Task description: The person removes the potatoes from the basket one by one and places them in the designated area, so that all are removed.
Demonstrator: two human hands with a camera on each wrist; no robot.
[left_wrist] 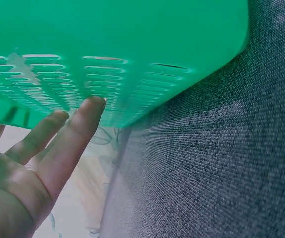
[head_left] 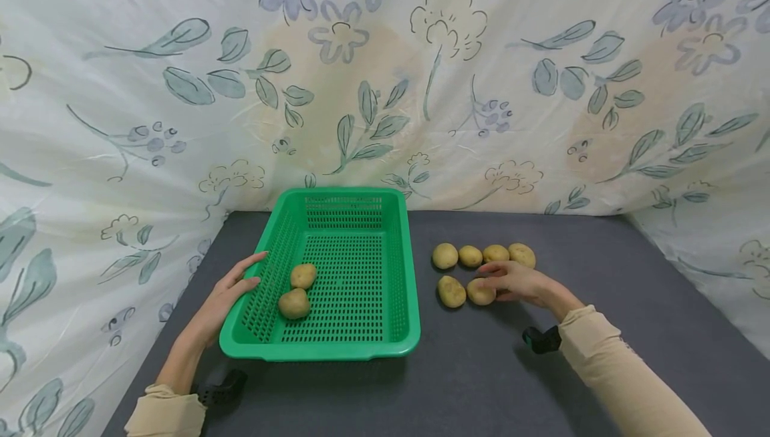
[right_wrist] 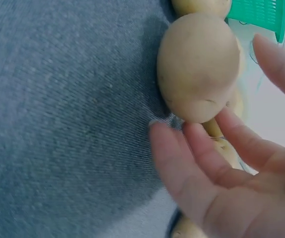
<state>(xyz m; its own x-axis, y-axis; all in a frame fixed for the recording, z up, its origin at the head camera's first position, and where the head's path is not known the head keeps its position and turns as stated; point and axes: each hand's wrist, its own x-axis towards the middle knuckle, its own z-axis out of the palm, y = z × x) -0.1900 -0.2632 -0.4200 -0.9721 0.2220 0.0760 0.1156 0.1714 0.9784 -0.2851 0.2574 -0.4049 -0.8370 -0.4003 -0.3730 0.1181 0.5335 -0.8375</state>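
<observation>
1. Fingers (right_wrist: 179,168) of the right hand (head_left: 519,281) spread wide and slightly bent, thumb standing well off the others; nothing grasped.
2. Target of that hand: pale tan, smooth oval potato (head_left: 480,292), at the right end of the near row. Fingertips sit right at its edge; can't tell if they touch or are just beside it. Potato lies on the dark grey woven cloth surface (head_left: 469,377).
3. Left neighbour: yellowish, brown-marked oval potato (head_left: 451,292), near row, just beside it.
4. Far row, four yellow-tan potatoes left to right: large round one (head_left: 445,256), small one (head_left: 470,256), oval one (head_left: 496,254), bigger oval one (head_left: 522,254).
5. Left hand (head_left: 224,298) at the left side of the green rectangular plastic basket with slotted walls (head_left: 319,352). Digits extended, not clenched: tips at the left rim in the head view, more fingers reaching along the outer wall in the left wrist view.
6. Basket sits left of the rows. Inside, left part of its floor: yellowish round potato (head_left: 303,276) on the far side, browner round potato (head_left: 294,304) nearer, the two close together.
</observation>
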